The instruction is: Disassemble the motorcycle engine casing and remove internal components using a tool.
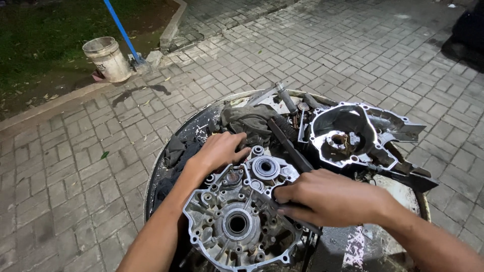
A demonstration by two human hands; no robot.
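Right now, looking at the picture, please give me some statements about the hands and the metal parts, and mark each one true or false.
1. The left hand rests on the far edge of the near engine case half. True.
2. The right hand is lifted high in the air, away from every part. False: it lies on the near engine case half, closed on a dark tool.
3. A second engine case half lies behind, to the right. True.
4. The parts sit on a square wooden table. False: they sit on a round drum top.
5. A pale bucket stands by the grass. True.
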